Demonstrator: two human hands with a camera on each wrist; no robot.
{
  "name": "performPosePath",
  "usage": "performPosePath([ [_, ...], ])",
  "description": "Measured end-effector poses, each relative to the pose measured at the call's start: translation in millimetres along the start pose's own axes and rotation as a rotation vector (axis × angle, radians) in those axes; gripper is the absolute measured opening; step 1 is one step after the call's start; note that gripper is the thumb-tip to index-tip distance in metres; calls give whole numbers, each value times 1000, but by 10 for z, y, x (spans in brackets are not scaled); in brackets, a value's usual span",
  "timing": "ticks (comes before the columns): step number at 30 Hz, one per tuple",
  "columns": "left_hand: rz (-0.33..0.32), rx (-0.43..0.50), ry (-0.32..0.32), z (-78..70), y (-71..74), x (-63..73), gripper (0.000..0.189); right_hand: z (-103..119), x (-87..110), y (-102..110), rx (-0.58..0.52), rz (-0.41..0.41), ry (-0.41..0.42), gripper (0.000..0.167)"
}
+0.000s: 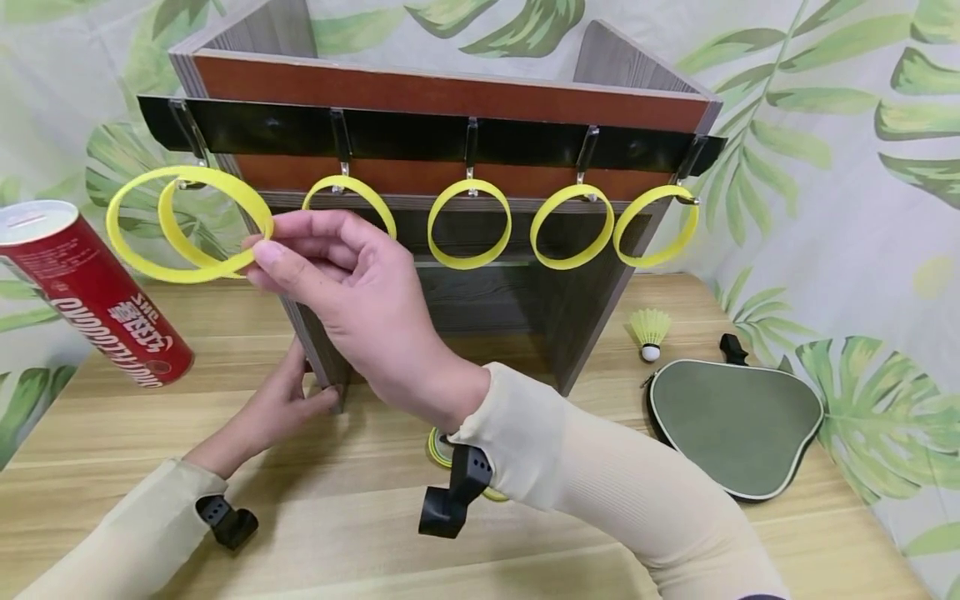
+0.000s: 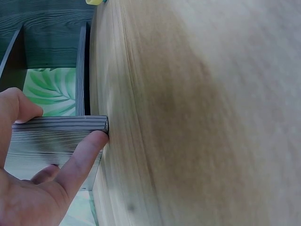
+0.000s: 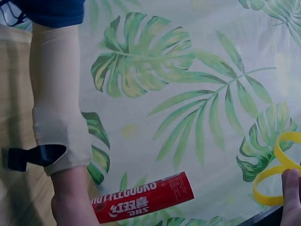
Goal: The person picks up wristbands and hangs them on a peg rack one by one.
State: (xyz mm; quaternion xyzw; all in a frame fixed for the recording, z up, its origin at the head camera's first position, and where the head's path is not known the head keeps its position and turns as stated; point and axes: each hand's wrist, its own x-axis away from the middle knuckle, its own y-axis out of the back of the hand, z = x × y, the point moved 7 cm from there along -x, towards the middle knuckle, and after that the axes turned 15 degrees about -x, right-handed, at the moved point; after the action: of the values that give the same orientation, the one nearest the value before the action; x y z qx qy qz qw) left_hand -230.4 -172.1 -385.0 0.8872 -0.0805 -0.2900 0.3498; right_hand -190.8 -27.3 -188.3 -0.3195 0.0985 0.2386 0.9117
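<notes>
My right hand (image 1: 367, 292) pinches a yellow ring (image 1: 113, 221) between thumb and fingers, in front of the leftmost hook on a black strip (image 1: 405, 137). A second yellow ring (image 1: 169, 232) hangs behind it, overlapping it in the head view. Further right, single yellow rings hang from the other hooks, among them the middle ring (image 1: 470, 265). The strip runs across the front of a grey wood-grain stand with a reddish-brown board (image 1: 450, 87). Low on the stand's left side panel (image 2: 61, 123), my left hand (image 1: 281, 396) grips the edge, its thumb and fingers on opposite faces.
A red shuttlecock tube (image 1: 112, 300) stands at the left. On the table (image 1: 360, 533), right of the stand, lie a yellow shuttlecock (image 1: 649, 332) and a green zipped paddle case (image 1: 735, 425). Round yellow-edged items (image 1: 437, 450) show partly beneath my right wrist.
</notes>
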Motion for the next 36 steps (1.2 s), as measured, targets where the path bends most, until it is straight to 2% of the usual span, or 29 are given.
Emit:
performPosePath([
  [6, 3, -5, -4, -9, 12, -14, 77, 20, -33, 4, -58, -59, 43, 22],
  [12, -12, -1, -16, -35, 22, -25, 75, -52, -26, 39, -38, -87, 14, 22],
  [16, -2, 11, 4, -35, 18, -20, 75, -116, -17, 65, 32, -66, -21, 25],
  [20, 11, 25, 16, -34, 15, -11, 76, -148, -9, 74, 56, -43, -33, 26],
  [31, 2, 33, 0, -37, 0, -2, 74, -138, 28, 72, 131, 22, -52, 26],
  [36, -9, 20, 5, -25, -3, -5, 79, -67, 34, 92, 117, 38, -39, 26],
])
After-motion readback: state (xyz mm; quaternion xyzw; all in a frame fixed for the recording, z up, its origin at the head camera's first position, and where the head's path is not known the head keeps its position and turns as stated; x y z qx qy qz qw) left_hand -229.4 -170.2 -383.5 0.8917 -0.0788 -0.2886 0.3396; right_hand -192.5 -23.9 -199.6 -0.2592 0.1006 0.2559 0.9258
